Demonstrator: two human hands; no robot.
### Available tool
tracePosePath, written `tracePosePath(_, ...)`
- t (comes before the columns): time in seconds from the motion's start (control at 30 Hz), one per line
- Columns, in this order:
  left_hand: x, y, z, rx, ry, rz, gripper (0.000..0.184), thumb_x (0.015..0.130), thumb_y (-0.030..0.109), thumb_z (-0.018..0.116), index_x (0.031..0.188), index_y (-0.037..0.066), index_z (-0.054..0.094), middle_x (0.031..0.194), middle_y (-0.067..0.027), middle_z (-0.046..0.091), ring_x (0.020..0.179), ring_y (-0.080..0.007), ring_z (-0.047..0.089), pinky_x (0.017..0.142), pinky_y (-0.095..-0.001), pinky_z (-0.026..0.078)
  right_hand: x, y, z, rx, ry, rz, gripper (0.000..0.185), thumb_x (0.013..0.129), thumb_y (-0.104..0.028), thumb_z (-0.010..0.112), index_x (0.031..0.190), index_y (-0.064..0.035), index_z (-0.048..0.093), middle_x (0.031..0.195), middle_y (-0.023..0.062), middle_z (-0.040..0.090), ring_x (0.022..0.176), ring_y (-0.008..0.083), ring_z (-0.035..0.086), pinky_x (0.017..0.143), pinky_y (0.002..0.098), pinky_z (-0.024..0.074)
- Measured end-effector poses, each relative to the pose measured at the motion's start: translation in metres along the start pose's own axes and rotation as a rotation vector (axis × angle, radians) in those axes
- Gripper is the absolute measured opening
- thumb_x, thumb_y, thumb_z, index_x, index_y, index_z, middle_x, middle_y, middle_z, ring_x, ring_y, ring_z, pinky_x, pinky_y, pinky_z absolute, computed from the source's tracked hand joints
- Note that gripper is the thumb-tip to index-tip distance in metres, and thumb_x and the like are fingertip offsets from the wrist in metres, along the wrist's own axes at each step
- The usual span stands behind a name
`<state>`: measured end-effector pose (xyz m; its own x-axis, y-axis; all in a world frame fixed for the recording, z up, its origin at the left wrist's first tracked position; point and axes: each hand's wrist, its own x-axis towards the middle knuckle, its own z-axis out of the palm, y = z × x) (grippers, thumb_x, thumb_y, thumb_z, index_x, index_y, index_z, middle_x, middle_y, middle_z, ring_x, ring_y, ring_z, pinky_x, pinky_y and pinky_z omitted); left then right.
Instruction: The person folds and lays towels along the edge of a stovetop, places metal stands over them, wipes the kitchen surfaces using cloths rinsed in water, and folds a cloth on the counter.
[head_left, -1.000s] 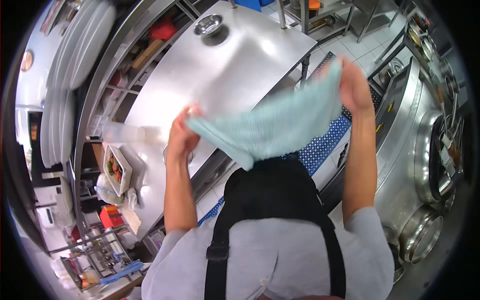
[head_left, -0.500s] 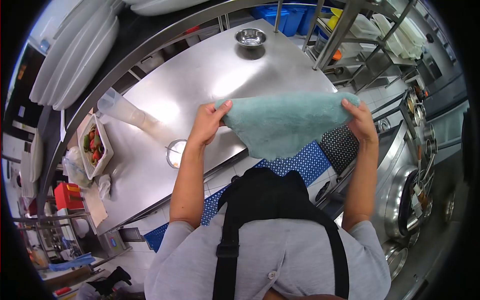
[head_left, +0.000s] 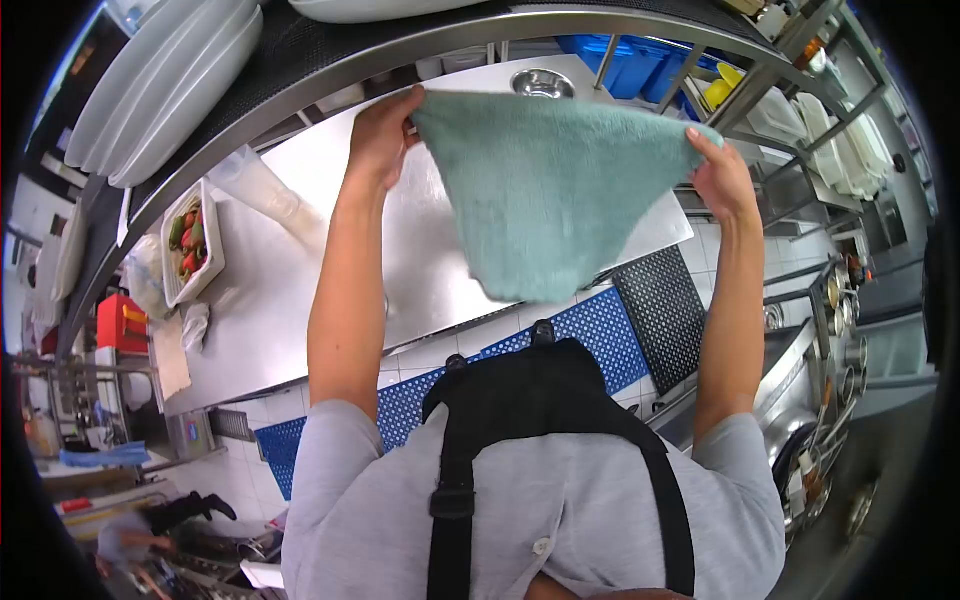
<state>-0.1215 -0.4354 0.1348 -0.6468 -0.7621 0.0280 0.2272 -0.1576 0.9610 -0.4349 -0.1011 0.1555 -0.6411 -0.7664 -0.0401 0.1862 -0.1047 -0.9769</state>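
Observation:
A pale green cloth [head_left: 545,190] hangs spread out between my two hands, above the front edge of the steel table. My left hand [head_left: 385,140] pinches its upper left corner. At the upper right corner, my right hand [head_left: 722,178] grips the cloth between thumb and fingers. The lower part of the cloth droops in a point toward my apron [head_left: 525,395]. Behind the cloth's top edge, a metal bowl [head_left: 542,84] shows on the table. The small bowl seen earlier near my left forearm is now almost wholly hidden.
On the steel table [head_left: 265,335] stand a white basket of vegetables [head_left: 207,270] and a clear tall container [head_left: 255,185]. Stacked white plates [head_left: 165,90] sit on the shelf above. Blue mats [head_left: 610,340] cover the floor. Pans and a stove area [head_left: 800,400] lie right.
Both hands have risen and moved away from my body, the left more than the right. The cloth has opened out from a folded strip into a wider, hanging sheet.

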Motion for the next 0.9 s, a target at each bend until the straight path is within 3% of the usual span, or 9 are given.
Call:
tracePosePath(0.17,0.018,0.020,0.026,-0.114,0.064,0.283,0.027,0.101,0.018,0.065,0.123,0.002,0.065,0.117,-0.0094,0.071,0.105,-0.0224,0.068,0.096,-0.0408,0.052,0.041,-0.019,-0.003,-0.066,-0.069,-0.134,0.032,0.096,-0.021,0.073,0.116,0.0038,0.068,0.112,0.0101,0.073,0.105,0.0199,0.067,0.097,0.0365,0.0490)
tracePosePath(0.3,-0.026,-0.001,0.026,0.053,0.215,0.225,0.024,0.099,0.015,0.067,0.118,0.000,0.069,0.122,-0.0134,0.069,0.112,-0.0228,0.067,0.101,-0.0399,0.052,0.030,0.006,-0.024,-0.246,-0.061,-0.086,0.037,0.094,-0.025,0.076,0.116,0.0037,0.070,0.110,0.0083,0.074,0.104,0.0162,0.066,0.097,0.0319,0.0478)
tracePosePath(0.37,-0.067,-0.032,0.032,0.237,0.353,0.201,0.020,0.099,0.020,0.069,0.106,0.001,0.072,0.100,-0.0085,0.070,0.091,-0.0141,0.066,0.083,-0.0309,0.053,0.020,0.047,-0.044,-0.417,-0.025,-0.048,0.037,0.093,-0.026,0.078,0.114,0.0032,0.071,0.107,0.0061,0.074,0.102,0.0130,0.065,0.096,0.0297,0.0472)
tracePosePath(0.47,-0.147,-0.088,0.035,0.594,0.551,-0.116,0.032,0.096,0.030,0.074,0.080,0.004,0.066,0.073,0.0092,0.044,0.069,-0.0057,0.034,0.061,-0.0258,0.025,-0.024,0.117,-0.052,-0.332,0.017,0.173,0.036,0.091,-0.025,0.079,0.114,0.0024,0.073,0.104,0.0032,0.073,0.098,0.0103,0.062,0.092,0.0293,0.0478)
tracePosePath(0.57,-0.230,-0.184,-0.006,0.649,0.478,-0.260,0.035,0.095,0.031,0.075,0.078,0.002,0.066,0.072,0.0090,0.045,0.070,-0.0056,0.034,0.058,-0.0275,0.025,-0.074,0.200,-0.078,-0.329,-0.062,0.474,0.036,0.090,-0.020,0.079,0.118,0.0023,0.072,0.104,0.0054,0.074,0.098,0.0129,0.064,0.090,0.0316,0.0503)
tracePosePath(0.6,-0.247,-0.180,0.006,0.681,0.452,-0.465,0.030,0.095,0.026,0.076,0.085,-0.002,0.071,0.071,0.0070,0.055,0.071,-0.0057,0.047,0.059,-0.0256,0.036,-0.088,0.215,-0.085,-0.443,-0.132,0.398,0.036,0.090,-0.019,0.078,0.119,0.0022,0.071,0.104,0.0071,0.075,0.097,0.0153,0.066,0.091,0.0322,0.0510)
tracePosePath(0.63,-0.267,-0.211,-0.002,0.695,0.411,-0.322,0.027,0.094,0.021,0.077,0.100,-0.005,0.074,0.082,-0.0025,0.069,0.083,-0.0113,0.065,0.069,-0.0258,0.050,-0.097,0.227,-0.088,-0.555,-0.201,0.318,0.036,0.090,-0.018,0.077,0.119,0.0022,0.071,0.104,0.0089,0.076,0.096,0.0177,0.068,0.092,0.0328,0.0517)
tracePosePath(0.7,-0.261,-0.208,0.002,0.916,0.431,-0.267,0.028,0.092,0.018,0.076,0.112,-0.003,0.073,0.100,-0.0118,0.075,0.103,-0.0190,0.071,0.084,-0.0302,0.056,-0.089,0.230,-0.084,-0.673,-0.081,0.223,0.035,0.091,-0.017,0.074,0.120,0.0025,0.070,0.106,0.0148,0.076,0.102,0.0218,0.070,0.093,0.0343,0.0527)
tracePosePath(0.9,-0.080,-0.230,0.001,1.063,0.325,0.138,0.028,0.092,0.018,0.073,0.116,0.004,0.074,0.112,-0.0179,0.072,0.103,-0.0315,0.070,0.086,-0.0414,0.058,0.085,0.272,-0.050,-0.853,-0.002,-0.145,0.038,0.094,-0.016,0.067,0.131,-0.0058,0.067,0.106,0.0179,0.070,0.096,0.0318,0.068,0.089,0.0384,0.0542)
